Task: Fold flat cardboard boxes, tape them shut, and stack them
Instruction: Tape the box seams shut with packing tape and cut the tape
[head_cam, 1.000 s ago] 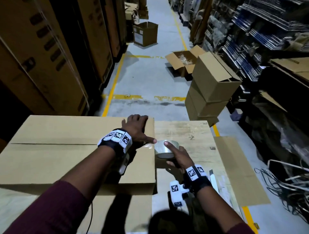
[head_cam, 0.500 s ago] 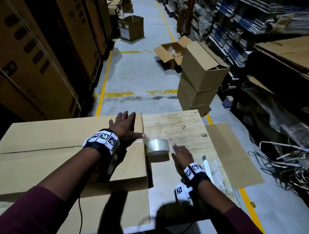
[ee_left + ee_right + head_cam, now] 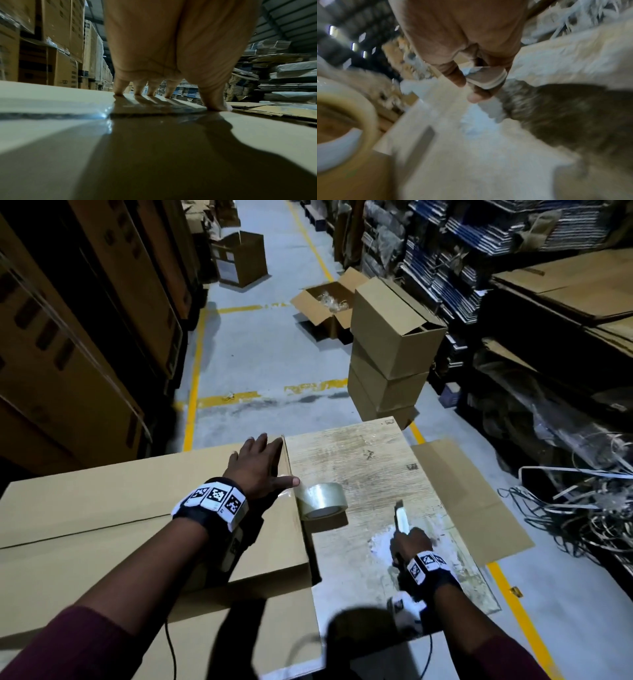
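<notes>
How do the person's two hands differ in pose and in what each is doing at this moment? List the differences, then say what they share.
The left hand lies spread with straight fingers, pressing the cardboard box; the right hand has its fingers curled round a white cutter. The left hand rests on the box top, its thumb beside the tape roll; the right hand is over the wooden table, apart from the roll. Both wear marker wristbands.
</notes>
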